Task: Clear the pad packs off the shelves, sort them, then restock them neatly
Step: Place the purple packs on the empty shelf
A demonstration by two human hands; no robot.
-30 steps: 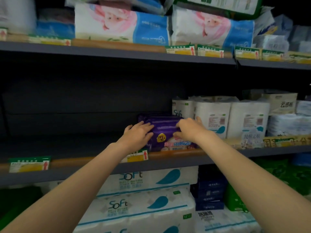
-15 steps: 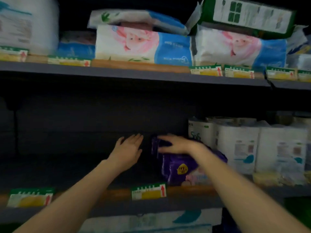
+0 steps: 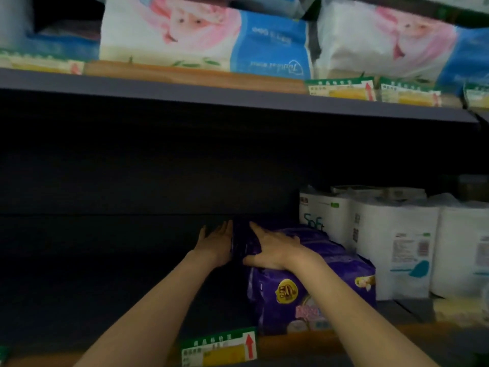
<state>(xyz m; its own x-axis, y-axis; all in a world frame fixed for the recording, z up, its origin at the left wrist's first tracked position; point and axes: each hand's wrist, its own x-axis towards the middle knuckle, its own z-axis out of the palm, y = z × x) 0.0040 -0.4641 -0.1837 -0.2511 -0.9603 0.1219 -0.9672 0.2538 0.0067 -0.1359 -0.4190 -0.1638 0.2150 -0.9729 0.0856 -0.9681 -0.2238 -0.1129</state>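
Head view, only one available: purple pad packs (image 3: 312, 282) sit in a row on the middle shelf (image 3: 132, 300), running from the front lip back into the dark, right flank touching the white toilet-roll packs (image 3: 394, 247). Left hand (image 3: 217, 243) is flat and edge-on against the left side of the rearmost packs, fingers straight and together, pointing toward the back panel, palm touching the wrapper; nothing curled around it. Right hand (image 3: 270, 249) lies on top of the row, palm down, fingers (image 3: 258, 230) extended along the top toward the back, thumb dropped over the left edge of a pack; looks like a press rather than a clench, though whether the thumb actually pinches is hard to tell in the low light. So the rear packs sit between the two palms, left hand on the side face, right hand on the top face, with the front pack showing a gold round logo below the right forearm and clear of both hands. A green and yellow price tag (image 3: 219, 347) with a red arrow is clipped to the shelf's front edge, just left of the row. Upper shelf (image 3: 211, 94) carries white-pink-blue tissue packs (image 3: 206, 38) and more tags. Shelf interior left of the hands is too dark to read.
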